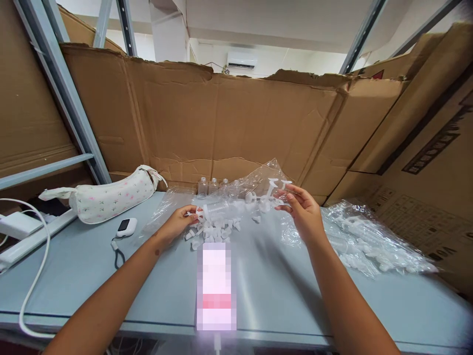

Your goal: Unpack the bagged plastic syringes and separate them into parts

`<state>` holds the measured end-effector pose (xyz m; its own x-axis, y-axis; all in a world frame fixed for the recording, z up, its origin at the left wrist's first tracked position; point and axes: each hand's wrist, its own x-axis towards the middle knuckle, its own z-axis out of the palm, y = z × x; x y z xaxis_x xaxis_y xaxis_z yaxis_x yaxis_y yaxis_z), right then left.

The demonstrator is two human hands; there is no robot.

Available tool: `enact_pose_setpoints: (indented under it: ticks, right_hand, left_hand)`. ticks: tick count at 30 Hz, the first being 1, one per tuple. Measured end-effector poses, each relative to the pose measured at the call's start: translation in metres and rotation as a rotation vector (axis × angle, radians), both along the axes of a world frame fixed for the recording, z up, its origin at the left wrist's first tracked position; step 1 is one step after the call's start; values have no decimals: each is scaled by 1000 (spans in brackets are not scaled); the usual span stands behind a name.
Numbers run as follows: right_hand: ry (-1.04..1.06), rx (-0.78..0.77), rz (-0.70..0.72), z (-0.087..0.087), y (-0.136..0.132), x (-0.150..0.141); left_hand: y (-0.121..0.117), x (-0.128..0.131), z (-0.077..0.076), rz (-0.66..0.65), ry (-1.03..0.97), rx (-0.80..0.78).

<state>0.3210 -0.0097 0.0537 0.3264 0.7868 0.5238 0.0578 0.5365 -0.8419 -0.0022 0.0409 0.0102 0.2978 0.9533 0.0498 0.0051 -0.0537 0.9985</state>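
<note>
My left hand (184, 219) pinches a small white plastic piece (199, 213) at the left end of a row of clear bottles and bottle parts (218, 211). My right hand (303, 209) is at the row's other end, its thumb and fingers closed around a white plastic piece (281, 202) beside upright white stems with flat tops (272, 183). Exact shapes there are hard to make out. Below the row lies a loose heap of small white plastic caps or nozzles (212, 231). Several clear bottles (202, 187) stand upright behind, next to a crumpled clear plastic bag (264, 172).
A blurred-out phone-like screen (216, 286) stands at the front middle. To the right lie clear bags of white parts (377, 246). At left are a patterned white pouch (114, 197), a small white device (126, 227) and a power strip with cable (40, 241). Cardboard (236, 118) walls the back.
</note>
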Motion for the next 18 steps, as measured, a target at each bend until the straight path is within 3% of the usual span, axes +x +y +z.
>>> enact_pose_setpoints:
  ticks: [10, 18]
  right_hand:
    - [29, -3, -66, 1, -1, 3]
    - [168, 89, -132, 8, -5, 11]
  left_hand:
    - [0, 0, 0, 61, -10, -7]
    - [-2, 2, 2, 72, 15, 7]
